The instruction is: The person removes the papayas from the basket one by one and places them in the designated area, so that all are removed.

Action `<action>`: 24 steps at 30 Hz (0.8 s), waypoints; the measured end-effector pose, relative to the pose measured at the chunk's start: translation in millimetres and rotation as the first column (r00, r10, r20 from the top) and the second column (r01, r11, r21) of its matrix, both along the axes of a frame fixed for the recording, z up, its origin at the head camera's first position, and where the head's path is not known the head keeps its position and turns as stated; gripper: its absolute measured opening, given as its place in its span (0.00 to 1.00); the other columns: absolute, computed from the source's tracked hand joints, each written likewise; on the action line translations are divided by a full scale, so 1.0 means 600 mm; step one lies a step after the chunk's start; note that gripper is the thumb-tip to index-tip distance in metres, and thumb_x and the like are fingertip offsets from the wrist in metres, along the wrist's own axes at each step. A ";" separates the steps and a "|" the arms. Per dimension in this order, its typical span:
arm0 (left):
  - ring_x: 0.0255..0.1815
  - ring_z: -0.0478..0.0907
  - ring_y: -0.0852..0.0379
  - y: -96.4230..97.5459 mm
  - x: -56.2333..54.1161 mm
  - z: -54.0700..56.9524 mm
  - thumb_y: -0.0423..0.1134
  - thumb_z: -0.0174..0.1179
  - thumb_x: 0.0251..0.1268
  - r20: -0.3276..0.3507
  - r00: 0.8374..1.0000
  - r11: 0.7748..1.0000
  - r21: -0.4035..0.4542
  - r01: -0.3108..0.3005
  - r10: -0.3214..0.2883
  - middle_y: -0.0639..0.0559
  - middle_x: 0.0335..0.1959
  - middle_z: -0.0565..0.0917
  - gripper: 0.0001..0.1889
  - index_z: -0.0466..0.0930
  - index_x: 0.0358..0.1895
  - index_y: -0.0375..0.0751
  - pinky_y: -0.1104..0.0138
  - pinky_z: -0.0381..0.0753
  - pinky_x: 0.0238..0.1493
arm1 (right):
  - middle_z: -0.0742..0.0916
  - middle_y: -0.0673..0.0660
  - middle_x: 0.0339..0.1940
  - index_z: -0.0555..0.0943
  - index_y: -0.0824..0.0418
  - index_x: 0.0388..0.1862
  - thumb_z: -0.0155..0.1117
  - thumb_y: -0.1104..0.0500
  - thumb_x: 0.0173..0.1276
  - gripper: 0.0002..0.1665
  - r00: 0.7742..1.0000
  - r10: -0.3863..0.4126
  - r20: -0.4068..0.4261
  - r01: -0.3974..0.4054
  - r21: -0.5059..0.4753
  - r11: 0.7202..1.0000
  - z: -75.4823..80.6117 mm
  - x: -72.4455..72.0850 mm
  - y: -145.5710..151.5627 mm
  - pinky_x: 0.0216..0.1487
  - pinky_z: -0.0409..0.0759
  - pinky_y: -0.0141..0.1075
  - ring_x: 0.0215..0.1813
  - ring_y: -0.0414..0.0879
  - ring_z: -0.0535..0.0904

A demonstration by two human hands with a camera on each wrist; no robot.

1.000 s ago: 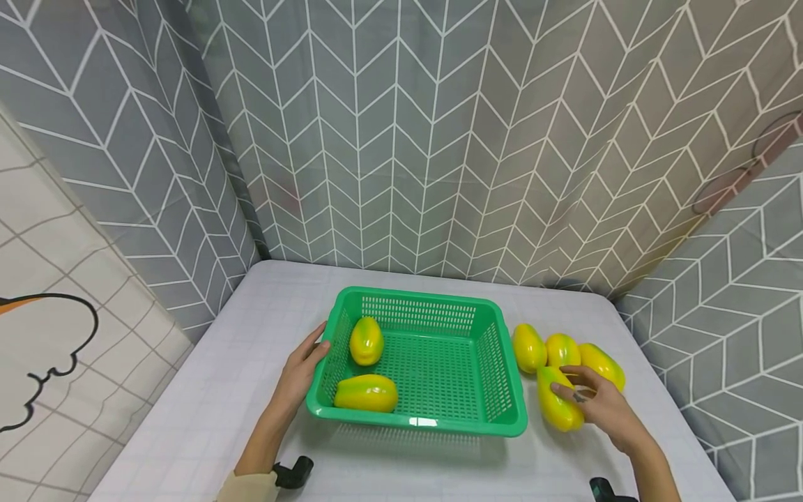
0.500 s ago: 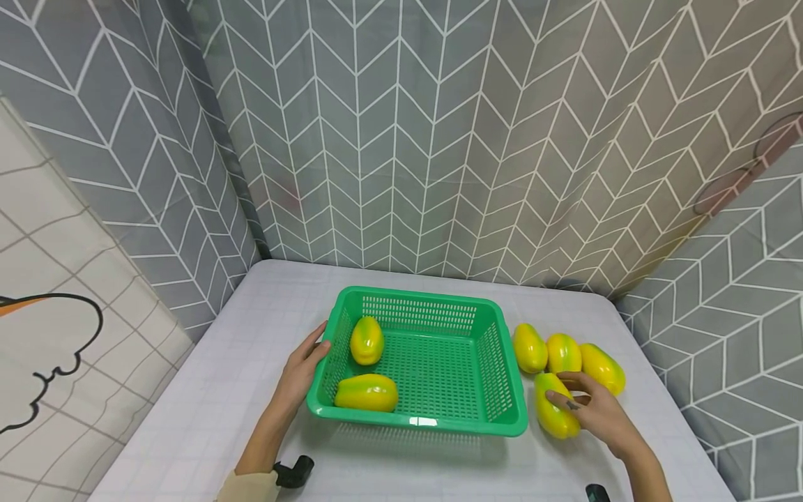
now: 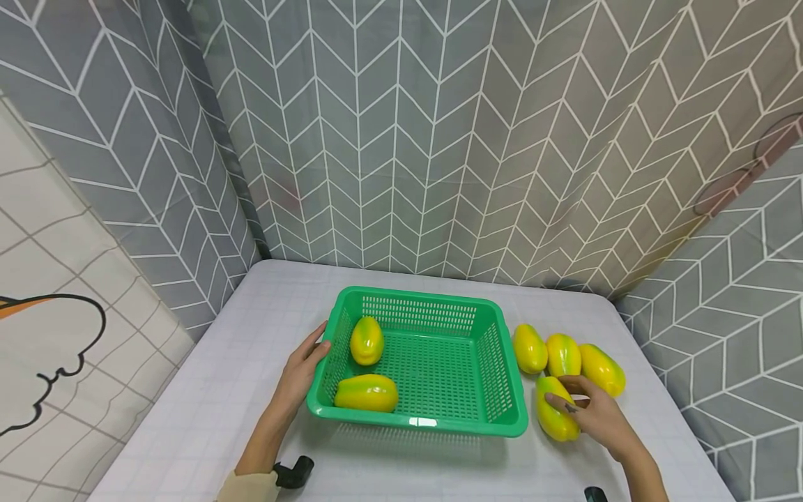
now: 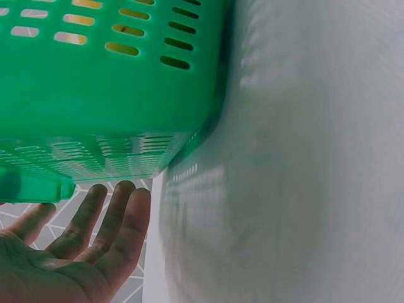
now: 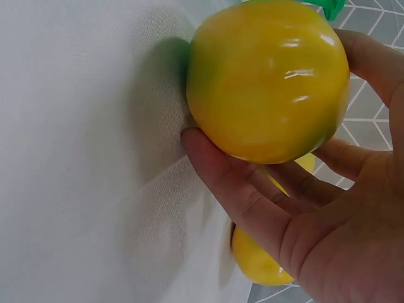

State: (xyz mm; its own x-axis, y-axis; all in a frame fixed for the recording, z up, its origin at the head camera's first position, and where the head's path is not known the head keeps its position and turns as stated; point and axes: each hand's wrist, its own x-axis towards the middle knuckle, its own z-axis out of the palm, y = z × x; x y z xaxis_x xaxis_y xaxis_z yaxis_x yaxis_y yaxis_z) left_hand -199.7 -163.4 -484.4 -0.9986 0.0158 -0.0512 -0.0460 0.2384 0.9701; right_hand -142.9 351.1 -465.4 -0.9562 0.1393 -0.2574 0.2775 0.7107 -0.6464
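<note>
A green plastic basket [image 3: 439, 425] stands on the table with two yellow-green papayas inside, one upright-lying papaya [image 3: 366, 341] at the back left and one sideways papaya [image 3: 366, 393] at the front left. My left hand [image 3: 300, 369] rests at the basket's left rim; in the left wrist view its fingers [image 4: 129, 227] reach out fairly straight beside the slotted wall. To the right of the basket, my right hand [image 3: 596, 411] grips a papaya [image 3: 555, 411], thumb on one side and fingers on the other. The right wrist view shows this papaya [image 5: 268, 82] end-on, close over the white cloth.
Three more papayas lie in a row behind the right hand: a left one [image 3: 530, 348], a middle one [image 3: 564, 354] and a right one [image 3: 603, 368]. A white cloth covers the table [image 3: 207, 418]. Grey patterned curtains [image 3: 401, 139] hang behind it.
My right hand has drawn the gripped papaya slightly toward me, away from the row behind, then it has nearly stopped. My left hand and the basket have stayed in place.
</note>
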 end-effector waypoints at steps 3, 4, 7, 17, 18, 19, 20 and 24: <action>0.84 0.63 0.34 0.000 0.000 -0.001 0.54 0.46 0.88 -0.001 1.000 1.000 0.002 0.000 0.000 0.37 0.85 0.62 0.33 0.54 0.87 0.50 0.42 0.75 0.77 | 0.74 0.77 0.75 0.67 0.69 0.77 0.67 0.33 0.74 0.51 1.000 -0.001 0.002 0.001 0.005 1.000 0.000 0.000 0.000 0.45 0.89 0.43 0.64 0.67 0.81; 0.84 0.63 0.34 0.000 0.000 -0.002 0.54 0.46 0.88 -0.002 1.000 1.000 0.005 0.000 0.000 0.37 0.85 0.62 0.33 0.54 0.87 0.50 0.42 0.74 0.77 | 0.74 0.78 0.75 0.67 0.70 0.77 0.67 0.33 0.74 0.51 1.000 -0.002 0.002 0.002 0.008 1.000 -0.001 0.000 0.000 0.45 0.89 0.43 0.64 0.67 0.81; 0.84 0.63 0.34 0.000 -0.001 -0.003 0.54 0.46 0.88 -0.005 1.000 1.000 0.008 -0.001 0.001 0.37 0.85 0.61 0.33 0.54 0.87 0.49 0.42 0.74 0.77 | 0.74 0.77 0.75 0.67 0.70 0.77 0.67 0.33 0.74 0.51 1.000 -0.007 0.002 0.007 0.012 1.000 0.000 0.000 -0.001 0.45 0.89 0.43 0.64 0.67 0.81; 0.82 0.66 0.34 -0.001 -0.002 -0.005 0.54 0.46 0.88 -0.013 1.000 1.000 0.006 -0.007 0.007 0.36 0.85 0.63 0.33 0.54 0.87 0.49 0.44 0.77 0.75 | 0.75 0.77 0.74 0.68 0.69 0.77 0.66 0.32 0.73 0.52 1.000 -0.007 -0.010 0.007 0.041 0.999 -0.001 -0.001 0.000 0.45 0.89 0.43 0.62 0.63 0.83; 0.82 0.65 0.34 -0.001 -0.002 -0.005 0.54 0.46 0.88 -0.015 1.000 1.000 0.007 -0.006 0.006 0.36 0.85 0.63 0.32 0.54 0.87 0.49 0.44 0.77 0.75 | 0.75 0.77 0.74 0.68 0.69 0.77 0.66 0.31 0.73 0.52 1.000 -0.005 -0.013 0.006 0.047 0.999 0.000 -0.001 0.000 0.47 0.89 0.44 0.62 0.63 0.83; 0.83 0.65 0.34 -0.001 -0.002 -0.005 0.54 0.45 0.88 -0.017 1.000 1.000 0.007 -0.005 0.005 0.37 0.85 0.62 0.32 0.54 0.87 0.49 0.44 0.77 0.75 | 0.75 0.77 0.74 0.68 0.69 0.76 0.66 0.31 0.73 0.52 1.000 -0.003 -0.014 0.004 0.053 0.999 0.000 -0.001 0.000 0.49 0.89 0.46 0.62 0.63 0.82; 0.83 0.64 0.34 -0.001 -0.002 -0.005 0.54 0.45 0.88 -0.019 1.000 1.000 0.008 -0.003 0.003 0.37 0.85 0.62 0.32 0.54 0.87 0.49 0.43 0.76 0.76 | 0.76 0.76 0.74 0.68 0.69 0.76 0.65 0.31 0.73 0.52 1.000 -0.002 -0.015 0.003 0.061 0.998 0.001 -0.001 -0.001 0.50 0.89 0.47 0.63 0.64 0.82; 0.83 0.64 0.34 -0.002 -0.002 -0.006 0.53 0.45 0.88 -0.021 1.000 1.000 0.011 0.001 -0.001 0.37 0.85 0.61 0.32 0.54 0.87 0.49 0.43 0.75 0.76 | 0.76 0.75 0.75 0.69 0.69 0.76 0.63 0.29 0.74 0.52 1.000 0.008 -0.019 -0.006 0.098 0.995 0.006 0.000 -0.003 0.60 0.87 0.54 0.65 0.67 0.81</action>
